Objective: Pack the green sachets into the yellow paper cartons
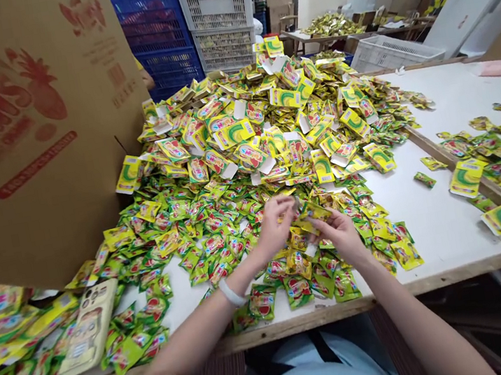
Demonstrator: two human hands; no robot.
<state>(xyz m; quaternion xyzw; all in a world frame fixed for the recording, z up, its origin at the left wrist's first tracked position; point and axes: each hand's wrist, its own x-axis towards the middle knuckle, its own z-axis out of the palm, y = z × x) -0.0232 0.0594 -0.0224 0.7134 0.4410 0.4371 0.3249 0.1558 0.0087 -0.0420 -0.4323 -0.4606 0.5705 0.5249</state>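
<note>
My right hand [344, 237] grips a small yellow packet [314, 214] between thumb and fingers, above the front of the pile. Close by on its left, my left hand [277, 225] has its fingers drawn together at the packet's edge; what they pinch is too small to make out. Beneath both hands lie many green and yellow candy sachets [300, 288] with red fruit prints. Behind them rises a heap of small yellow-green cartons [234, 133], several with white flaps standing open.
A large brown cardboard box [29, 142] stands at the left. A phone in a cream case [89, 332] lies among sachets. A wooden strip [487, 181] divides the white table [433, 233]. Blue crates [155, 30] and white crates [218, 5] are stacked behind.
</note>
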